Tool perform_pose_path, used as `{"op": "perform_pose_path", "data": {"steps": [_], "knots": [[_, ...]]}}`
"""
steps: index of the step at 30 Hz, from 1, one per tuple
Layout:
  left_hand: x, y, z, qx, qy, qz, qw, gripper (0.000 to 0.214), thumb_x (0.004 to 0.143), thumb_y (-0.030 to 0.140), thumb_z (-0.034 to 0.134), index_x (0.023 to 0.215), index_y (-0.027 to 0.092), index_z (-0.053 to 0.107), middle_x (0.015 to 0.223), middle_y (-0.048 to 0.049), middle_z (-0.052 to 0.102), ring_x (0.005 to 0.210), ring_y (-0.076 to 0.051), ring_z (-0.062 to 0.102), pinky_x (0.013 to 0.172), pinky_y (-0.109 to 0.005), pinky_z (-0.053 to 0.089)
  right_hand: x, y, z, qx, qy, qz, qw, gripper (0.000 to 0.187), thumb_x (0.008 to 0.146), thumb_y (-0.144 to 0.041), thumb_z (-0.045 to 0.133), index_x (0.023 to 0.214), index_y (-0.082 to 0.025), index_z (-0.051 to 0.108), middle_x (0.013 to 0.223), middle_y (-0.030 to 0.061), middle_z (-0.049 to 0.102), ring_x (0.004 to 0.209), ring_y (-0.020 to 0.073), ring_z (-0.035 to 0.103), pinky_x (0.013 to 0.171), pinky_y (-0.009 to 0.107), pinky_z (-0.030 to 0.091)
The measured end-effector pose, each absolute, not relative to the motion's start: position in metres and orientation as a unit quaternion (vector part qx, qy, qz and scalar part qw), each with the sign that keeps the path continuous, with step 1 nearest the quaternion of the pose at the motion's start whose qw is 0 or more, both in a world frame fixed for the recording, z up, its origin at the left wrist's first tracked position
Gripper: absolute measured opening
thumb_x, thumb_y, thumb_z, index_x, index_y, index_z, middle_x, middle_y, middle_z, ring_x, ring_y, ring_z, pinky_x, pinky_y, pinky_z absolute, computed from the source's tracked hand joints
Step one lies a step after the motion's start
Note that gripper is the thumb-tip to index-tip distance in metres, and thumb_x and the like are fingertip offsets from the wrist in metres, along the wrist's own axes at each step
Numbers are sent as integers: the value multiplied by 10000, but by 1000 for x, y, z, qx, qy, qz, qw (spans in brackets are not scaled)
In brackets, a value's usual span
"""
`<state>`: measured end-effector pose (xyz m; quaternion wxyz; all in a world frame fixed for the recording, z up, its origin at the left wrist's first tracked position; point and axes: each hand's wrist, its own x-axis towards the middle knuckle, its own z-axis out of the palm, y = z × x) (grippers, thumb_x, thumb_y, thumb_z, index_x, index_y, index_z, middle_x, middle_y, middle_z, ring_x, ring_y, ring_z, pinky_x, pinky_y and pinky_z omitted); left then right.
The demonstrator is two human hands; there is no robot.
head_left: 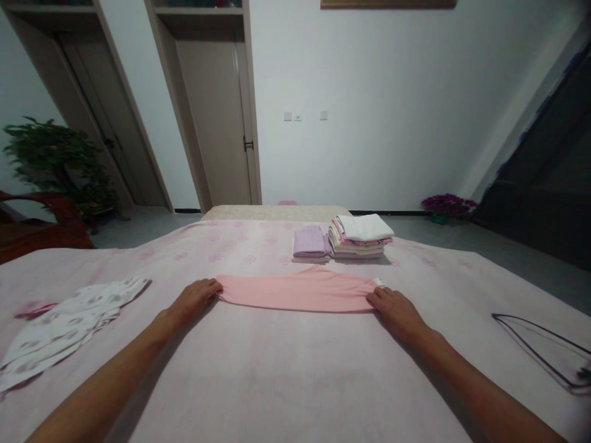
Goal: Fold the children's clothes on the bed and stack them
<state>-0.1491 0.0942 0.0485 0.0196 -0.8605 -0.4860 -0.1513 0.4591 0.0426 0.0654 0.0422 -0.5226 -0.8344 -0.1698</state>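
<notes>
A pink garment, folded into a long strip, lies across the pink-patterned cloth in front of me. Its exact kind I cannot make out; a small white tag shows at its right end. My left hand grips the left end, fingers closed over the edge. At the other end, near the tag, my right hand is closed on the fabric. Behind the strip sit a folded lilac cloth and a taller stack of folded clothes with a white piece on top.
On the left lies a white patterned garment with a pink piece beside it. A black clothes hanger rests at the right. The patterned cloth covers the surface. Beyond are a wooden chair and a potted plant.
</notes>
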Motion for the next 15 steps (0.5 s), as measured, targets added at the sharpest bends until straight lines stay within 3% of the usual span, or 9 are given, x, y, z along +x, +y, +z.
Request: {"op": "perform_pose_path", "data": {"steps": [3,7,11,15], "knots": [[-144,93,49,-824,-537,-178,25,208,837,207,495,943,219,674,938,-65,706,865,-218,641,799,-319,477,462,46,62,-550,-811,-182,82,177,816,-100,546,925,-195,648,956,102,657,939,252,564,795,340,386],[-145,90,58,-751,-593,-281,-71,218,818,285,490,962,223,641,943,-32,716,854,-201,654,784,-290,485,471,50,70,-565,-794,-156,164,126,833,-144,503,868,-197,612,912,85,643,920,239,563,824,341,408],[-146,84,74,-705,-601,-360,-111,250,813,387,506,929,216,647,932,-14,722,878,-205,653,801,-279,476,480,51,88,-570,-785,-70,231,168,871,-203,434,872,-217,601,890,56,646,862,214,584,780,330,438],[-139,72,85,-674,-602,-399,-157,290,794,454,553,885,199,658,813,-3,688,766,-190,628,707,-261,469,485,45,104,-602,-749,49,274,190,868,-269,449,911,-235,632,879,22,675,805,198,614,737,319,460]]}}
